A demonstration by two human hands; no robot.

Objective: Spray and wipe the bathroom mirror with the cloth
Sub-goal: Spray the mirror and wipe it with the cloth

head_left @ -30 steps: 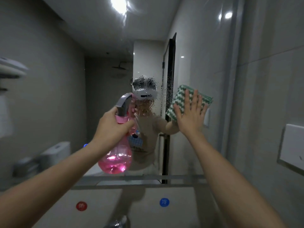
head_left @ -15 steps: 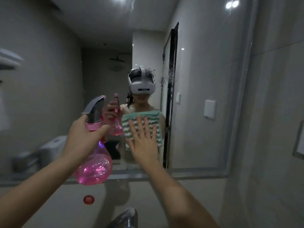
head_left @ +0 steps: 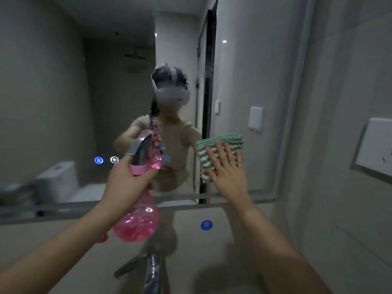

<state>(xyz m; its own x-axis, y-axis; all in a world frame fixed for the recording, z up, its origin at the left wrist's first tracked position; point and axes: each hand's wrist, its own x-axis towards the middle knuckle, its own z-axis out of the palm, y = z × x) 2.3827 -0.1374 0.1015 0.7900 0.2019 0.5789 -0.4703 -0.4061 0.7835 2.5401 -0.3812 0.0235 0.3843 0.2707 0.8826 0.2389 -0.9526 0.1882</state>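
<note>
The bathroom mirror point(head_left: 63, 92) fills the wall ahead, with spray droplets on the glass near its upper middle. My left hand point(head_left: 125, 183) grips the neck of a pink spray bottle point(head_left: 137, 221) with a grey trigger head, held a little in front of the glass. My right hand point(head_left: 228, 170) lies flat with fingers straight, pressing a folded green-and-white striped cloth point(head_left: 214, 145) against the lower right part of the mirror. Most of the cloth's lower half is hidden behind my palm.
A chrome tap point(head_left: 151, 272) rises at the bottom centre, with a blue round marker point(head_left: 206, 225) on the wall below the mirror's lower edge. A white wall plate point(head_left: 379, 145) sits on the right-hand wall. Two lit touch icons point(head_left: 106, 160) glow on the mirror.
My right hand slid the cloth across the glass, from upper right to the middle, then back right and lower. The spray bottle stayed in my left hand, shifting slightly.
</note>
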